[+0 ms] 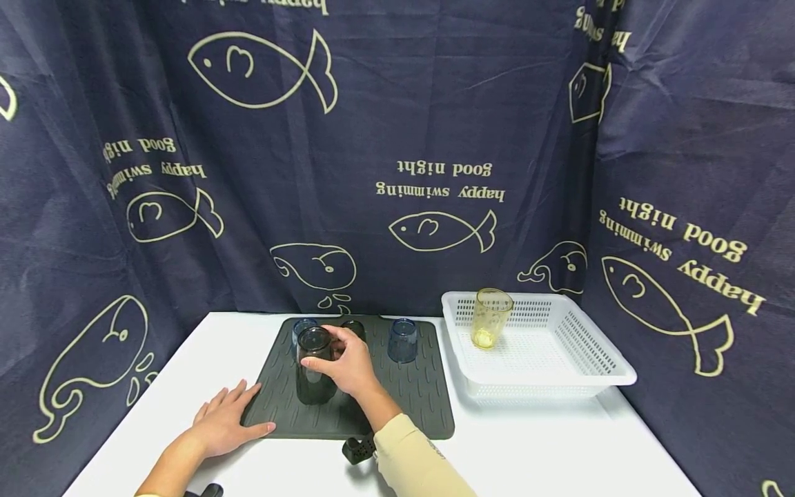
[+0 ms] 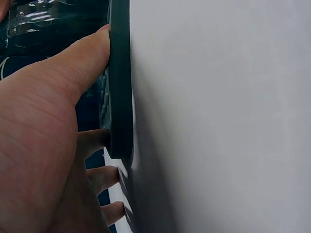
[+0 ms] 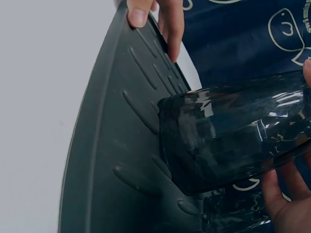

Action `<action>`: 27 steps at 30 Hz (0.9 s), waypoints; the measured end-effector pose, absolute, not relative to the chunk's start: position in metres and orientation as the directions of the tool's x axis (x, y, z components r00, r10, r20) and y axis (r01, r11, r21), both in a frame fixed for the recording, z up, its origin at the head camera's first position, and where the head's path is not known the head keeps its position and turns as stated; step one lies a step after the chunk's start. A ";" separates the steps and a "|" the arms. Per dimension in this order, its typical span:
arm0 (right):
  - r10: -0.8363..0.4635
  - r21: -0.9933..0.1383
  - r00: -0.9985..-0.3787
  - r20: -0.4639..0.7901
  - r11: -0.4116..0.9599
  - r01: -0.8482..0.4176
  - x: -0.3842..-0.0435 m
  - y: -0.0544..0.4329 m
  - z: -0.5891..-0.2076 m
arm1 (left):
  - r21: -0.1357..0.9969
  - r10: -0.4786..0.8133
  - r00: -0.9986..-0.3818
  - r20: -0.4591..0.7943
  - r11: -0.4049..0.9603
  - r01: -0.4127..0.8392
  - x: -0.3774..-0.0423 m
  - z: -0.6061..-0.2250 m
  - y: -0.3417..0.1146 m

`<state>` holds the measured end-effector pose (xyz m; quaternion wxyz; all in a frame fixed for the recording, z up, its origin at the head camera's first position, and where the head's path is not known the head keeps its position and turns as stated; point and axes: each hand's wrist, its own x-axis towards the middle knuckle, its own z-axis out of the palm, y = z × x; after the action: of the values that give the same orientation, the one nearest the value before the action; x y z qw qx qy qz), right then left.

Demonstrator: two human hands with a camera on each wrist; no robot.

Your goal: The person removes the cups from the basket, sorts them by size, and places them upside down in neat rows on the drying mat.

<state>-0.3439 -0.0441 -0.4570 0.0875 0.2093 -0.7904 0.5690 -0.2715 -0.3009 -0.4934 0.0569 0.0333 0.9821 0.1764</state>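
My right hand (image 1: pixel 349 364) grips a tall dark tinted glass (image 1: pixel 315 388) near its upper end, thumb on the near side and fingers round the far side. In the right wrist view the lower end of this glass meets the ridged dark grey drying mat (image 3: pixel 107 145). My left hand (image 1: pixel 223 424) lies with spread fingers at the mat's left front corner; its thumb is on the mat's edge. Behind the gripped glass stand a blue glass (image 1: pixel 303 324) and another dark glass (image 1: pixel 355 327), partly hidden. Another blue glass (image 1: pixel 403 341) stands upside down on the mat's right half.
Right of the mat is a white slotted plastic basket (image 1: pixel 540 381), holding a yellow patterned glass (image 1: pixel 493 314) that stands near its left side. All of this is on a white table (image 1: pixel 528 449). A dark blue curtain (image 1: pixel 373 124) with fish drawings hangs behind and at the sides.
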 end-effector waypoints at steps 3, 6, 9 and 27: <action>-0.233 -0.862 -0.896 0.378 0.263 -0.433 -0.344 -0.044 -0.459 | 0.349 0.085 -0.991 -0.104 0.936 0.044 -0.271 -0.494 -0.301; -0.224 -0.854 -0.891 0.396 0.267 -0.447 -0.345 -0.044 -0.460 | 0.336 0.093 -0.991 -0.095 0.940 0.056 -0.271 -0.494 -0.300; -0.215 -0.852 -0.890 0.402 0.270 -0.450 -0.344 -0.045 -0.461 | 0.331 0.096 -0.991 -0.090 0.942 0.061 -0.271 -0.494 -0.300; -0.180 -0.883 -0.906 0.383 0.218 -0.416 -0.340 -0.050 -0.464 | 0.332 0.088 -0.992 -0.089 0.942 0.054 -0.270 -0.495 -0.300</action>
<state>-0.3401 -0.0496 -0.4643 0.0991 0.1927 -0.7741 0.5948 -0.2697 -0.3000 -0.4945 0.0513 0.0363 0.9840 0.1670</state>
